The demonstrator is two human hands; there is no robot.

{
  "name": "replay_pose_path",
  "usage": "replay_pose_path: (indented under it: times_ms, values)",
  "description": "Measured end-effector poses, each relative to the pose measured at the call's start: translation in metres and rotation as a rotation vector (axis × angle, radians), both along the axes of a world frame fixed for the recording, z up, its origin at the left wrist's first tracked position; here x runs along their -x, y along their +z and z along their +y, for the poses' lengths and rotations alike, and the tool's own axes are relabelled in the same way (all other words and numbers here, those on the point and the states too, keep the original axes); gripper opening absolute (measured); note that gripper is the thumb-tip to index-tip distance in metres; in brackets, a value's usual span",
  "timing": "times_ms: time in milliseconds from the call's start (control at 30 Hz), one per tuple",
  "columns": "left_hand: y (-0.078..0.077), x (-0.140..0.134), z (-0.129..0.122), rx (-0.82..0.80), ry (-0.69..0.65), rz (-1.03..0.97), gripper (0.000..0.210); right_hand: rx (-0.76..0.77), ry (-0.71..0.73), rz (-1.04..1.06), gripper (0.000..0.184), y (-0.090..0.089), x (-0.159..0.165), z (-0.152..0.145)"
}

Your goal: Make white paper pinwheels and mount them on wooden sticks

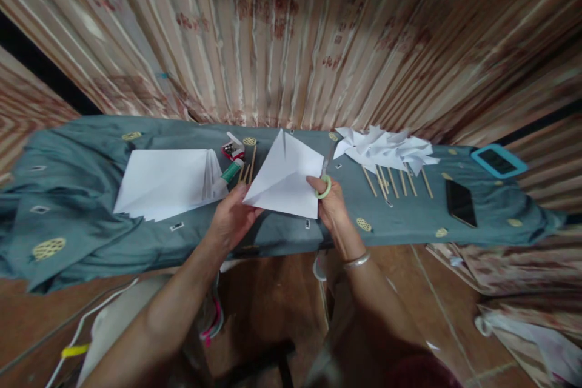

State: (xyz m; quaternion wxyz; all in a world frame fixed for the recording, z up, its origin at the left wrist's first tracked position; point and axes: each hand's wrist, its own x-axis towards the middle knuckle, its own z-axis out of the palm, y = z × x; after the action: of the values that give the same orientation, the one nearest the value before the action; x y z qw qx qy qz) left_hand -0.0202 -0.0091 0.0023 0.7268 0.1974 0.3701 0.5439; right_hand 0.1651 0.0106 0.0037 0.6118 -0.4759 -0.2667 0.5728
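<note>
Gripping the near left corner of one creased white sheet (pixel 286 179), the left grip (pixel 234 218) pinches it between thumb and fingers. The right grip (pixel 334 203) is closed around one pair of scissors (pixel 328 182) with pale green handles, blades pointing away from the body, its thumb lying by the sheet's right edge. The sheet therefore sits between the two grips, above the bench (pixel 409 224), whose grey-green cloth bears yellow pineapple prints and small dark-and-white tags too tiny to read.

Just beyond the left grip lies one glue stick (pixel 233 170), banded green; any lettering on it is too small to make out. Past that stands one open red box (pixel 233 156) of small bits, too many and too small to count. Three loose wooden sticks (pixel 253 160) show between glue and sheet. Left of the left grip rests one pile of white paper (pixel 166 179), its sheets not countable.

Beyond and right of the right grip, white paper pinwheels (pixel 386 145) overlap, so their number is unclear; at least six of their sticks can be counted. Farther right are one dark phone (pixel 461 203) and one blue-framed device (pixel 499 160). Behind everything, the curtain (pixel 282 42) carries reddish printed marks, too blurred to read.
</note>
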Motion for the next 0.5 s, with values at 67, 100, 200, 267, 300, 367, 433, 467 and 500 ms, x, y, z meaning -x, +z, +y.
replay_pose_path:
  times_ms: [67,100,200,267,300,367,433,467,500]
  values:
    - [0.004,-0.004,-0.002,0.064,-0.016,-0.093,0.025,0.025,-0.069,0.034,0.023,-0.003,0.006,0.002]
    - [0.005,-0.006,-0.002,0.086,-0.017,-0.124,0.026,0.039,-0.088,0.041,0.022,-0.003,0.008,0.003]
    - [0.006,-0.007,-0.002,0.123,0.050,-0.181,0.026,0.048,-0.123,0.060,0.020,-0.002,0.010,0.007]
    - [0.006,-0.007,0.000,0.117,0.104,-0.208,0.025,0.037,-0.144,0.083,0.020,-0.001,0.009,0.009]
    - [0.006,-0.007,0.000,0.106,0.113,-0.218,0.024,0.032,-0.151,0.096,0.021,-0.001,0.008,0.010]
    - [0.007,-0.010,-0.001,0.092,0.085,-0.217,0.022,0.028,-0.153,0.113,0.022,-0.003,0.010,0.012]
    - [0.007,-0.016,-0.003,0.091,0.033,-0.189,0.021,0.018,-0.145,0.104,0.023,-0.008,0.016,0.011]
    - [0.007,-0.020,-0.004,0.090,0.016,-0.167,0.023,0.006,-0.135,0.088,0.024,-0.011,0.020,0.011]
    - [0.007,-0.023,-0.005,0.086,0.022,-0.147,0.026,-0.011,-0.122,0.065,0.024,-0.014,0.024,0.010]
